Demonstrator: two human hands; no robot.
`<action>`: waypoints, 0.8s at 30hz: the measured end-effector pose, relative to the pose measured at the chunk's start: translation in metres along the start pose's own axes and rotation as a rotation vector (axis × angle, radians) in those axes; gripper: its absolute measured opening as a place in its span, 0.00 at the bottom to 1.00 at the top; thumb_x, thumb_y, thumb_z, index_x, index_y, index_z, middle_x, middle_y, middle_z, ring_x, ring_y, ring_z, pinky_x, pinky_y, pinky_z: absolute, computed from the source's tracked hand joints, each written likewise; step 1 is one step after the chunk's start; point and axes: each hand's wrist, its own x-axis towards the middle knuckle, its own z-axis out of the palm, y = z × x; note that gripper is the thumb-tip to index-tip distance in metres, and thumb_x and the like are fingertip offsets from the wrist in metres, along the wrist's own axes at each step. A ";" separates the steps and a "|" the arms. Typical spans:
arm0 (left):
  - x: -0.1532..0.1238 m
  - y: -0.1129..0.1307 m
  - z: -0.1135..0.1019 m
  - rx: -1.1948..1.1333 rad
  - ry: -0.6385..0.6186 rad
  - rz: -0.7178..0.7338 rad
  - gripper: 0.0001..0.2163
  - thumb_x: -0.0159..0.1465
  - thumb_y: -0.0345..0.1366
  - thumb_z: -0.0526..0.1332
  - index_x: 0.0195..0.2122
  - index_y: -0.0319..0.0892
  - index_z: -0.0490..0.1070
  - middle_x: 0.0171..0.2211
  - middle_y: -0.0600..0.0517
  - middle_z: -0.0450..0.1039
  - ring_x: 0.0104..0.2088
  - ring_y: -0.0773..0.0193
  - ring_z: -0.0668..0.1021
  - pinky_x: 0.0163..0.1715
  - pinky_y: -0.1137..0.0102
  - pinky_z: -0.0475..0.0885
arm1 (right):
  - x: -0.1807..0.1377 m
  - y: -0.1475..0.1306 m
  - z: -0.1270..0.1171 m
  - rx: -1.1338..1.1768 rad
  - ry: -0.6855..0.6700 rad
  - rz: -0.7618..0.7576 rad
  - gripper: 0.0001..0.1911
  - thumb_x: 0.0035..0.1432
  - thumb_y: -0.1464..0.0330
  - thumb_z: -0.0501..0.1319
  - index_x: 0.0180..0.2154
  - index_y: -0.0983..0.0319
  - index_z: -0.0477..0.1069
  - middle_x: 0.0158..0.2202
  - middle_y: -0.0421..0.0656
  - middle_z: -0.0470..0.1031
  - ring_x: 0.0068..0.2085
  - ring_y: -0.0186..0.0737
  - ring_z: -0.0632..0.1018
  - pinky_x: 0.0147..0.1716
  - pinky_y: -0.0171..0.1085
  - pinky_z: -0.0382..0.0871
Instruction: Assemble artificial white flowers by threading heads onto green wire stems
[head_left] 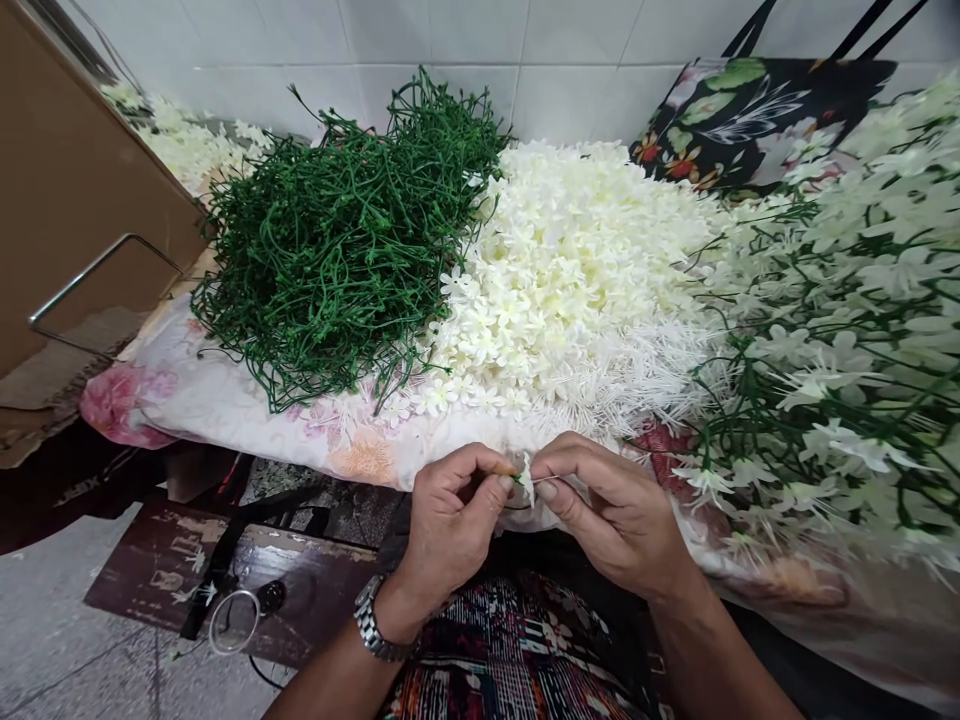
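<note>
Just over the table's front edge, my left hand (454,515) pinches the tip of a green plastic stem between thumb and forefinger. A small white artificial flower (527,482) sits at that tip, seen edge-on between my hands. My right hand (611,510) is closed in a pinch on a thin white stamen piece at the flower's other side; the fingers partly hide it. Behind my hands lie a heap of loose white blossoms (570,260), a pile of fine white stamen pieces (637,375) and a tangled mound of green stems (337,240).
Assembled white flowers on green stems (862,400) crowd the right side. A floral cloth (247,375) covers the table. A black floral bag (757,125) leans against the tiled wall. At left are a cardboard box (82,200) and a low wooden bench (315,590).
</note>
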 end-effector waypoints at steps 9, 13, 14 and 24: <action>0.001 0.000 -0.002 -0.055 -0.033 -0.038 0.03 0.53 0.30 0.60 0.23 0.39 0.71 0.14 0.59 0.61 0.15 0.74 0.62 0.16 0.78 0.59 | 0.003 -0.003 0.002 -0.130 0.034 -0.133 0.07 0.54 0.79 0.56 0.33 0.63 0.67 0.27 0.42 0.71 0.28 0.32 0.73 0.25 0.31 0.69; 0.000 -0.004 0.000 -0.085 -0.011 -0.048 0.03 0.54 0.30 0.60 0.24 0.39 0.71 0.14 0.59 0.61 0.15 0.74 0.61 0.15 0.79 0.59 | 0.004 -0.001 0.007 -0.186 0.051 -0.161 0.07 0.55 0.80 0.55 0.33 0.63 0.65 0.27 0.41 0.70 0.28 0.31 0.72 0.25 0.31 0.69; 0.000 -0.005 0.001 -0.092 -0.002 -0.051 0.03 0.54 0.30 0.60 0.24 0.39 0.71 0.14 0.59 0.62 0.15 0.74 0.62 0.15 0.79 0.59 | 0.005 -0.001 0.008 -0.192 0.057 -0.164 0.07 0.55 0.80 0.54 0.33 0.63 0.65 0.26 0.41 0.69 0.28 0.32 0.71 0.25 0.31 0.68; 0.000 -0.007 0.003 -0.174 0.058 -0.110 0.05 0.54 0.32 0.61 0.23 0.38 0.70 0.15 0.58 0.63 0.14 0.75 0.64 0.13 0.80 0.60 | 0.002 0.005 0.022 -0.232 0.111 -0.161 0.06 0.57 0.79 0.54 0.34 0.63 0.64 0.27 0.41 0.67 0.28 0.33 0.71 0.26 0.32 0.68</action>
